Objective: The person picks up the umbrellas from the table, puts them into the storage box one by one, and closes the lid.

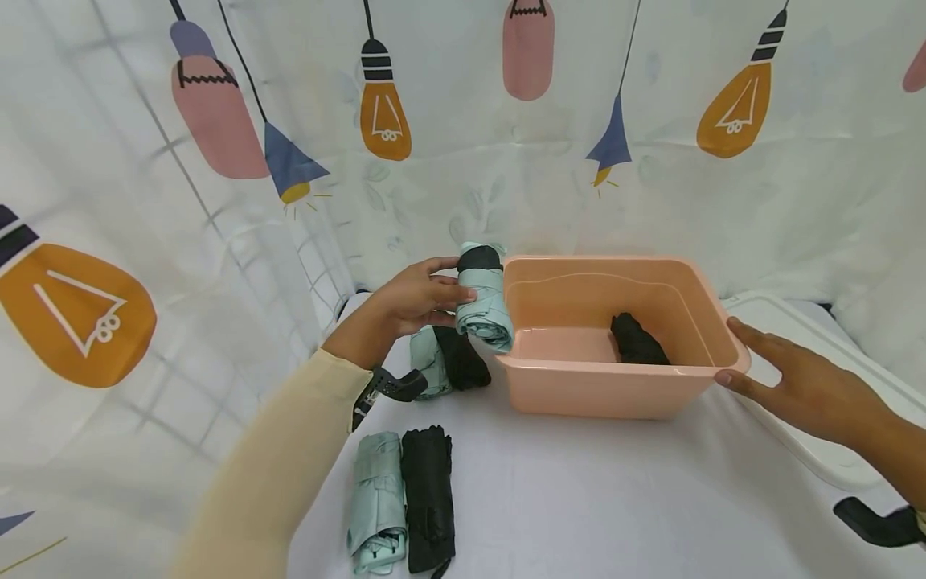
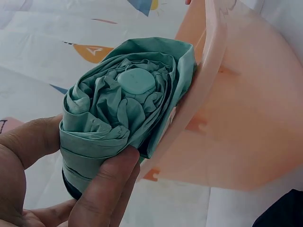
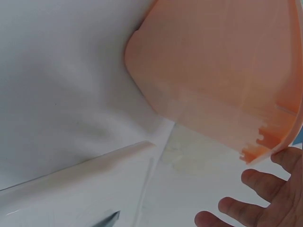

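Note:
My left hand (image 1: 412, 299) grips a rolled mint-green folding umbrella (image 1: 486, 310) with a black band, thumb and fingers on its sides. The umbrella stands nearly upright at the left rim of a peach plastic bin (image 1: 586, 396). In the left wrist view, its gathered fabric end surrounds a round green cap (image 2: 136, 81). Inside the bin, toward the right, lies a black folded umbrella (image 1: 638, 342). My right hand (image 1: 817, 390) touches the bin's right rim with extended fingers and thumb; in the right wrist view, the fingers (image 3: 262, 184) are spread by the rim.
On the white cloth, a mint umbrella (image 1: 378, 503) and a black umbrella (image 1: 428, 498) lie side by side in front. Another mint one (image 1: 428, 363) and black one (image 1: 465, 362) lie left of the bin. A white lid (image 1: 796, 434) lies at right.

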`<action>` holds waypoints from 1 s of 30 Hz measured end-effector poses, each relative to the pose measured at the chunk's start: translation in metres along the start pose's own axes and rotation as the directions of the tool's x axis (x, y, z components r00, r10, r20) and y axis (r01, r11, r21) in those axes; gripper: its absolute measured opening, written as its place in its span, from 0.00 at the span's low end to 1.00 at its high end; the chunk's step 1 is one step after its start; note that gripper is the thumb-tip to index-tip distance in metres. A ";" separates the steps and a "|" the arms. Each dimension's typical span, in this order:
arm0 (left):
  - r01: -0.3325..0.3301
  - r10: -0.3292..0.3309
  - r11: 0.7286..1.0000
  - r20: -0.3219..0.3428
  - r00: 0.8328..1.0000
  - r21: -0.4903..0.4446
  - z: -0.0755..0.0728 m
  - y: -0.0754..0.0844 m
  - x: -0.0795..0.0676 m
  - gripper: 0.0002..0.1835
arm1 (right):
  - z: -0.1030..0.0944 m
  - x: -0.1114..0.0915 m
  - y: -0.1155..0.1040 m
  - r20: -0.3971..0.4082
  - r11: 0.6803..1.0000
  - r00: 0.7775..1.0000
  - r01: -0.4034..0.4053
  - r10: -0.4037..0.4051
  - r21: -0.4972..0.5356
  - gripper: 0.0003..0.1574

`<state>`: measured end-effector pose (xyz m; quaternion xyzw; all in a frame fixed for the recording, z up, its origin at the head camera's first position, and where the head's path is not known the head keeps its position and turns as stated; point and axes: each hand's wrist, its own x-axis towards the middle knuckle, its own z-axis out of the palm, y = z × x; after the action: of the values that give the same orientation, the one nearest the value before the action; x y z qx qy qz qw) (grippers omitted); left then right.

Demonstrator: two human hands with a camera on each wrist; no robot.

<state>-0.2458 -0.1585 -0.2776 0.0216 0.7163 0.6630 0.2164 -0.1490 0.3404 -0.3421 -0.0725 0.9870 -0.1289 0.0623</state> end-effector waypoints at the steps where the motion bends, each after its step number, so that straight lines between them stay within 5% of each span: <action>1: -0.001 0.001 1.000 0.001 1.000 -0.003 0.001 0.000 0.001 0.46 | 0.000 0.000 0.000 0.000 1.000 1.000 -0.001 0.001 0.000 0.62; 30: 0.021 -0.020 1.000 -0.036 0.999 0.010 0.024 -0.002 0.013 0.43 | 0.001 0.000 0.001 -0.007 1.000 1.000 0.008 -0.008 0.004 0.62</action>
<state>-0.2489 -0.1316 -0.2838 0.0037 0.7238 0.6572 0.2103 -0.1487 0.3411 -0.3435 -0.0757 0.9867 -0.1312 0.0584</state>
